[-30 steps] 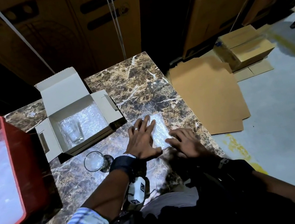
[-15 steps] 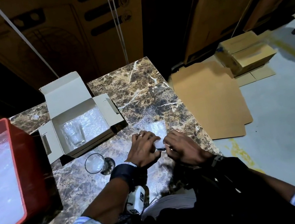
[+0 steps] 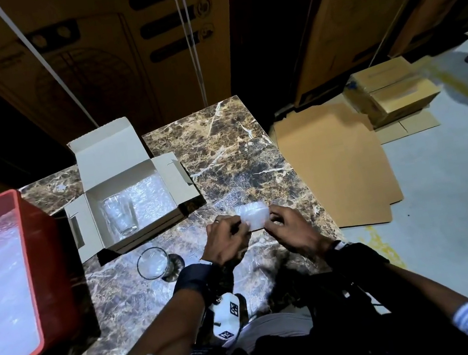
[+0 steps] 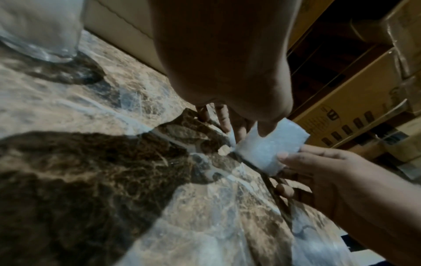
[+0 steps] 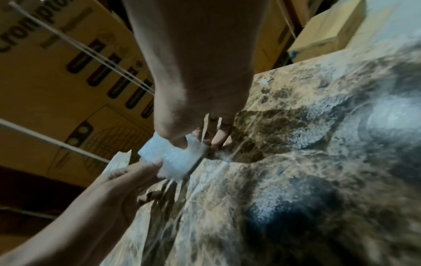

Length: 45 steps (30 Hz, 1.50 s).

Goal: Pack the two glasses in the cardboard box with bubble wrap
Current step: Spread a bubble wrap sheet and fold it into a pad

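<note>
1. Marble (image 3: 222, 154), brown and veined, forms the tabletop; big printed cartons (image 3: 99, 60) are stacked behind it.
2. At the far left a red crate (image 3: 46, 273) is set on the table, filled with bubble wrap.
3. Beside the crate an open box (image 3: 110, 155) is placed, lid flap raised, lined with bubble wrap; one glass (image 3: 119, 215) is laid inside, toward its left side.
4. A second glass (image 3: 152, 263) is stood upright on the marble, just in front of the box.
5. A small folded wrap piece (image 3: 254, 217) is held just above the table near its right edge.
6. The piece is pinched at its left end by the left hand (image 3: 227, 242), thumb on top.
7. Its right end is pinched by the right hand (image 3: 290, 231), fingers curled beneath.
8. To the right, a grey floor (image 3: 452, 217) is seen, with flattened cardboard (image 3: 337, 168) laid on it and small brown boxes (image 3: 392, 90) stacked beyond.
</note>
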Tool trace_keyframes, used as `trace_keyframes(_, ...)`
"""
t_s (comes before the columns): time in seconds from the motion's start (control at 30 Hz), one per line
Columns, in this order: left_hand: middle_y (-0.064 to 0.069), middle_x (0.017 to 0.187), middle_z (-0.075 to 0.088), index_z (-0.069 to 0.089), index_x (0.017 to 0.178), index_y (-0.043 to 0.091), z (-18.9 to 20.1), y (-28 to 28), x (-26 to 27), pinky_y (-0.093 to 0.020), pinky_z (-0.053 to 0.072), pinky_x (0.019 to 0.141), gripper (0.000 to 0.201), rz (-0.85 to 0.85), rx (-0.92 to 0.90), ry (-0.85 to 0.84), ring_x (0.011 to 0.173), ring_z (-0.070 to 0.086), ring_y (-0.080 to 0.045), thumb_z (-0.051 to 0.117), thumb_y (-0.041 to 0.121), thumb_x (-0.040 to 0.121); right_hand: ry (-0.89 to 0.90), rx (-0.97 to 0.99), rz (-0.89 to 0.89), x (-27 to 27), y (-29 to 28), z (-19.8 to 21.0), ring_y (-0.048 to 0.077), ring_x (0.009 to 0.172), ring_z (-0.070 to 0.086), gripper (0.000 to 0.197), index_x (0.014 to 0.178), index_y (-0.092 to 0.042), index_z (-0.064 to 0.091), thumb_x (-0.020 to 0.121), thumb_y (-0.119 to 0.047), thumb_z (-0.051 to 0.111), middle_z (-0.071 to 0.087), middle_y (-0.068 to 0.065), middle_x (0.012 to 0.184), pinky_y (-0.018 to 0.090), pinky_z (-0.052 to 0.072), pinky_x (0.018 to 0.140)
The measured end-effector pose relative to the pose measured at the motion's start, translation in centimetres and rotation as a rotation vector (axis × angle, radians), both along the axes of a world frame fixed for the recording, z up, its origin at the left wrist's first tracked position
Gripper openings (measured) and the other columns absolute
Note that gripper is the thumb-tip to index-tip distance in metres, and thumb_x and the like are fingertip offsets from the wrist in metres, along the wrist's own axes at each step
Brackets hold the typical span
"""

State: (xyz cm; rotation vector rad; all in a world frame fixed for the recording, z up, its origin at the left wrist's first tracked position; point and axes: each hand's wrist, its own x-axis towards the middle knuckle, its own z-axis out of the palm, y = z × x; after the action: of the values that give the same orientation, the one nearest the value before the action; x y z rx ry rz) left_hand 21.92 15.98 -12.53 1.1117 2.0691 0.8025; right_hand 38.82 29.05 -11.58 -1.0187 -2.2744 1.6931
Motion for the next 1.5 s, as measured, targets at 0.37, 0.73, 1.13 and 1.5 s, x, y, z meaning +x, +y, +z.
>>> trace_keyframes(0.37, 0.009, 0.087, 0.060, 0.042, 0.149, 0.026, 0.5, 1.6, 0.2, -0.051, 0.049, 0.097, 0.067, 0.110, 0.013, -0.083, 0.095, 0.061, -0.025, 0.075, 0.027, 0.091, -0.161, 0.268, -0.196, -2.2, 0.4, -1.6, 0.015, 0.064, 0.053, 0.027, 0.084, -0.011, 0.063, 0.099, -0.033, 0.063, 0.065, 0.003, 0.076, 0.033, 0.047, 0.061)
trace_keyframes(0.73, -0.004, 0.127, 0.042, 0.046, 0.151, 0.037, 0.1, 1.3, 0.0, -0.044, 0.042, 0.090, 0.056, -0.183, -0.013, 0.427, 0.109, 0.044, -0.029, 0.062, 0.036, 0.097, -0.294, 0.681, -0.053, -2.7, 0.4, -2.6, 0.018, 0.105, 0.051, 0.044, 0.126, -0.021, 0.049, 0.092, -0.042, 0.069, 0.053, 0.002, 0.124, 0.035, 0.049, 0.082)
trace_keyframes(1.13, -0.003, 0.172, -0.005, 0.015, 0.160, 0.049, -1.8, 0.7, -0.6, -0.055, 0.016, 0.112, 0.070, -0.194, -0.296, 0.516, 0.150, 0.010, -0.037, 0.022, 0.071, 0.094, -0.180, 0.922, 0.305, -2.7, -0.5, -4.6, 0.031, 0.135, 0.053, 0.057, 0.135, -0.011, 0.062, 0.085, -0.029, 0.082, 0.059, 0.012, 0.144, 0.049, 0.032, 0.116)
trace_keyframes(1.5, -0.001, 0.172, -0.013, 0.010, 0.160, 0.051, -2.1, 0.8, -0.7, -0.057, 0.018, 0.114, 0.073, -0.204, -0.324, 0.561, 0.154, 0.008, -0.037, 0.014, 0.073, 0.091, -0.234, 0.843, 0.467, -1.2, -0.6, -5.9, 0.018, 0.156, 0.010, 0.091, 0.161, -0.018, 0.019, 0.090, -0.063, 0.052, 0.019, 0.004, 0.168, 0.054, 0.003, 0.126)
